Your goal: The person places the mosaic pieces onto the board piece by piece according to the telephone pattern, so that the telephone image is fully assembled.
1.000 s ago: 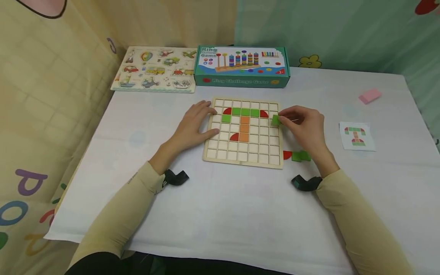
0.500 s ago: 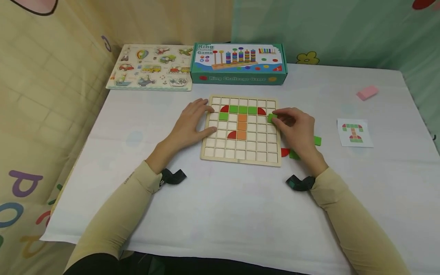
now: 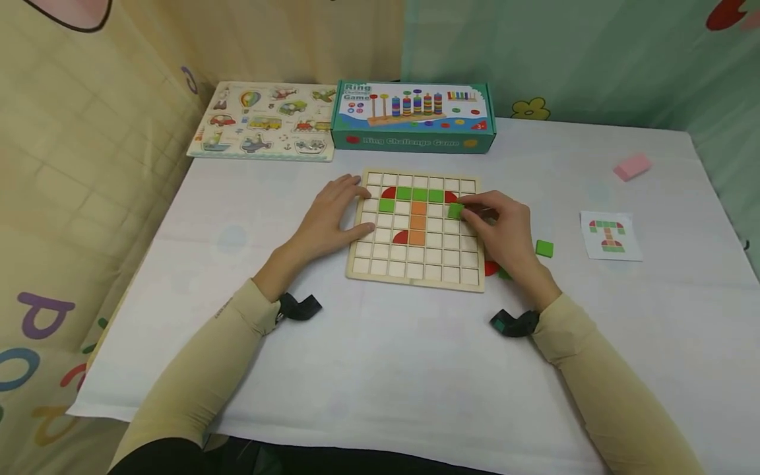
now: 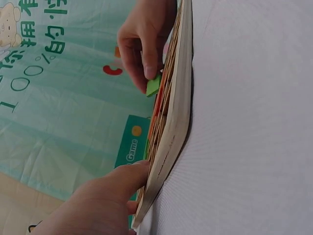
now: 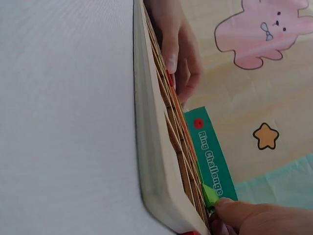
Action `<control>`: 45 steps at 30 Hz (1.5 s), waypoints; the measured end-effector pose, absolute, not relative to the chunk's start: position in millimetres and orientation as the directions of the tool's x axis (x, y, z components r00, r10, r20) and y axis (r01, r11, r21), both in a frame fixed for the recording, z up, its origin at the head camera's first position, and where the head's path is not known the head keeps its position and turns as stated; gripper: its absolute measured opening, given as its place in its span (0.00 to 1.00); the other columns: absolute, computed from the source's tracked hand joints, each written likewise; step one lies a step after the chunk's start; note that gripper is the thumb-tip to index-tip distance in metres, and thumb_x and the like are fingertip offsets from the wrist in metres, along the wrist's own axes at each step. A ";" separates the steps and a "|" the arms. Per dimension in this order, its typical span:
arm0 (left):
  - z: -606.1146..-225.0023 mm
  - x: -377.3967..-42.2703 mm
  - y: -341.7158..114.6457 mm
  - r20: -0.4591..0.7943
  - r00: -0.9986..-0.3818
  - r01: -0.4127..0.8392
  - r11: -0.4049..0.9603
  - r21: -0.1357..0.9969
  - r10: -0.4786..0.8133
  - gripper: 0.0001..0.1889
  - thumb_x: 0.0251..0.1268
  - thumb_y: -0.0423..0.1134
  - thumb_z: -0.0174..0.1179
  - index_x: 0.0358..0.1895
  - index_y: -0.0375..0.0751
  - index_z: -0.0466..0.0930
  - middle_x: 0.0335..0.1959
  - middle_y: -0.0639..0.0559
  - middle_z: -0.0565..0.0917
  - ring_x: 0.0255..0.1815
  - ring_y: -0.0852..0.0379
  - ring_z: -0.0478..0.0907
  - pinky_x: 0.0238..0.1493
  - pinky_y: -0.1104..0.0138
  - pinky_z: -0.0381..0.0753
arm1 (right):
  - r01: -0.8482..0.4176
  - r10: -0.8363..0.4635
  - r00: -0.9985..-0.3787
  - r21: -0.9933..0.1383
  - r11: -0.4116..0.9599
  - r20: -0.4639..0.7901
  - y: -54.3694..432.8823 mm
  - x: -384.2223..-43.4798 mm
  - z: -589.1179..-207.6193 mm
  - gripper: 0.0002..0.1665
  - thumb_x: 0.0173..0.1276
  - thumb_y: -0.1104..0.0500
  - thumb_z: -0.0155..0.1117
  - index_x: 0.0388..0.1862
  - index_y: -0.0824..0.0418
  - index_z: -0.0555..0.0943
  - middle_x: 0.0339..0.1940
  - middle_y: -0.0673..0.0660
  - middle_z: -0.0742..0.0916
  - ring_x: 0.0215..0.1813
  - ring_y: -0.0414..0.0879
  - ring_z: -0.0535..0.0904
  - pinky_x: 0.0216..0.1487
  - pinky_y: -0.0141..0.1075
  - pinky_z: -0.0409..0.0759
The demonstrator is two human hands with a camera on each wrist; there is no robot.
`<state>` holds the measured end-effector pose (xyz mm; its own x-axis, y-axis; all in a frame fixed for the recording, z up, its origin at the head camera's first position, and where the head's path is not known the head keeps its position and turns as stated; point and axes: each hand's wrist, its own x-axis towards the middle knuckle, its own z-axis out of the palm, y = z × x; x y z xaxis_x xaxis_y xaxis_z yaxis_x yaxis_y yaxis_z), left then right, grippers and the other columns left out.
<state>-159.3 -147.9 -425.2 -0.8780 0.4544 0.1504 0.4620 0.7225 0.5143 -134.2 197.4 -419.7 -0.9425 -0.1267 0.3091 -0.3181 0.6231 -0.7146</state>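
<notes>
A wooden grid board (image 3: pixel 415 282) lies on the table with white square cells. Set in it are green square tiles (image 3: pixel 419 194), orange square tiles (image 3: pixel 418 222) in a column, and red quarter-round tiles (image 3: pixel 400 237). My left hand (image 3: pixel 329 218) rests at the board's left edge, thumb and fingers spread along its border. With thumb and fingertips, my right hand (image 3: pixel 505 227) pinches a green square tile (image 3: pixel 455 211) over the board's right part, just below a red quarter-round tile. In the right wrist view this green tile (image 5: pixel 210 195) is tilted above the grid.
Beside the board's right edge lie a loose red tile (image 3: pixel 491 268) and a green tile (image 3: pixel 544 249); another is partly hidden by my right wrist. Farther right are a pattern card (image 3: pixel 611 236) and a pink block (image 3: pixel 632 167). A game box (image 3: pixel 414 142) and picture puzzle (image 3: pixel 264 122) stand behind.
My right hand has moved left over the board with the green tile, from its right border to below the red tile. The left hand has stayed at the board's edge.
</notes>
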 end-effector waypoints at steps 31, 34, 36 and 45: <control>-428.7 -157.0 -146.8 0.144 -0.877 0.462 0.725 0.511 0.457 0.30 0.70 0.57 0.66 0.67 0.44 0.74 0.83 0.42 0.63 0.87 0.45 0.51 0.89 0.50 0.42 | -0.489 -0.254 -0.858 -0.558 0.671 0.446 191.9 -128.7 -424.3 0.08 0.66 0.67 0.76 0.44 0.64 0.91 0.44 0.60 0.90 0.39 0.51 0.86 0.40 0.40 0.82; -427.9 -158.1 -146.4 0.155 -0.873 0.472 0.720 0.509 0.462 0.29 0.70 0.56 0.66 0.66 0.44 0.74 0.83 0.41 0.64 0.87 0.44 0.51 0.89 0.49 0.43 | -0.486 -0.245 -0.859 -0.562 0.669 0.450 192.1 -129.7 -424.7 0.07 0.66 0.67 0.76 0.44 0.64 0.91 0.44 0.60 0.90 0.39 0.52 0.85 0.39 0.40 0.82; -427.3 -159.0 -146.2 0.159 -0.870 0.477 0.718 0.507 0.466 0.29 0.70 0.56 0.66 0.66 0.44 0.74 0.82 0.41 0.64 0.87 0.44 0.51 0.88 0.49 0.43 | -0.486 -0.241 -0.858 -0.565 0.667 0.454 192.1 -130.5 -425.1 0.07 0.67 0.67 0.76 0.44 0.64 0.91 0.44 0.59 0.90 0.38 0.52 0.85 0.39 0.40 0.82; -424.8 -158.9 -146.6 0.153 -0.875 0.469 0.722 0.509 0.460 0.30 0.69 0.57 0.66 0.67 0.43 0.74 0.83 0.41 0.64 0.87 0.44 0.51 0.88 0.48 0.43 | -0.463 -0.180 -0.867 -0.617 0.636 0.465 194.2 -134.0 -426.1 0.06 0.67 0.66 0.76 0.42 0.62 0.91 0.41 0.58 0.92 0.39 0.51 0.87 0.43 0.31 0.80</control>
